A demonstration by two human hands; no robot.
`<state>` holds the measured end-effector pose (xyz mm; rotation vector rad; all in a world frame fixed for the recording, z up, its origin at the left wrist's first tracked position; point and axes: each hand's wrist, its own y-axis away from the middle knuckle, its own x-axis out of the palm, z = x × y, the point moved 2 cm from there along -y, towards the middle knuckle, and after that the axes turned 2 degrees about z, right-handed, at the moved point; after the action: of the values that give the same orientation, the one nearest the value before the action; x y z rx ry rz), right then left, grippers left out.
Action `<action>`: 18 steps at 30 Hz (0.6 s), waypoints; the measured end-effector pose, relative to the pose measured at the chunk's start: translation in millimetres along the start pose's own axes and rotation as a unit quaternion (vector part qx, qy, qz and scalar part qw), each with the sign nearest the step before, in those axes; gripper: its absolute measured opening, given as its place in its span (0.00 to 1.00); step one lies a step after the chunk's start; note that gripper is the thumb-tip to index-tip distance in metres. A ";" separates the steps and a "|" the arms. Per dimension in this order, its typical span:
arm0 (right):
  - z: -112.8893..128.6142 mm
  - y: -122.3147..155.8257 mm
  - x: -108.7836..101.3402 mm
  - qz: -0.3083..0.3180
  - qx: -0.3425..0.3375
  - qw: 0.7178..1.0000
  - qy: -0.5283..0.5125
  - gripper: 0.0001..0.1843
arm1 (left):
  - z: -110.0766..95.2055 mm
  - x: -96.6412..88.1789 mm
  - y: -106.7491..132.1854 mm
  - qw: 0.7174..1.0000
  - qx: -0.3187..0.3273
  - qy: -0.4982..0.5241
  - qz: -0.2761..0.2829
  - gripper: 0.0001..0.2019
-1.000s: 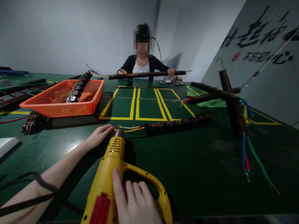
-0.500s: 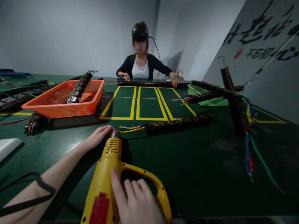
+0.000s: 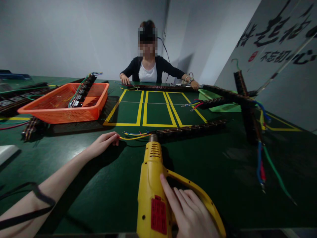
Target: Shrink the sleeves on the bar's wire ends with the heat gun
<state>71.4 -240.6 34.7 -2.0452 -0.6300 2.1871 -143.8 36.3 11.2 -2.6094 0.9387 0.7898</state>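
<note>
My right hand [image 3: 189, 208] is wrapped round the handle of a yellow heat gun [image 3: 151, 178], its index finger laid along the body. The metal nozzle [image 3: 154, 138] points away from me, at the spot where wires leave the near end of a long black bar with copper-coloured strips [image 3: 190, 130]. Between the fingertips of my left hand [image 3: 106, 141] is the end of a yellow wire [image 3: 132, 138], which runs to that bar. A blue wire [image 3: 136, 134] lies just behind it. From this angle the nozzle hides part of the wire joint.
An orange basket [image 3: 74, 114] holding another bar stands at the left. On the right, several bars with loose wires lie across a green basket [image 3: 223, 107]. Yellow tape rectangles [image 3: 160, 125] mark the green table. A co-worker [image 3: 148, 66] rests both hands by a far bar.
The heat gun in my right hand has moved right, from beside my left fingertips to the bar's wire end. My left hand has stayed nearly in place. The co-worker's hands have spread apart.
</note>
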 end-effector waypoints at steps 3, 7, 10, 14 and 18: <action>-4.4 3.4 -4.9 -0.024 0.013 0.999 0.021 0.32 | -0.5 0.9 0.0 1.000 -0.006 -0.002 -0.003 0.25; -0.5 0.0 -5.5 -0.030 0.021 0.999 0.027 0.37 | 2.8 2.1 -2.5 1.000 -0.010 0.009 -0.006 0.25; 8.1 -5.8 -2.2 -0.031 0.019 0.999 0.035 0.38 | 3.3 2.8 -4.0 1.000 -0.007 0.018 -0.012 0.25; 26.7 -14.9 6.5 -0.079 0.032 0.995 0.047 0.35 | 0.0 3.4 -4.1 0.999 -0.006 0.035 -0.022 0.25; 53.7 -25.5 22.6 -0.115 0.040 0.991 0.047 0.33 | -1.1 3.4 -4.0 0.999 -0.012 0.040 -0.026 0.25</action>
<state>11.4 -222.7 23.7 -1.9161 -0.7141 1.9453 -138.6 37.1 10.3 -2.6923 0.8849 0.6931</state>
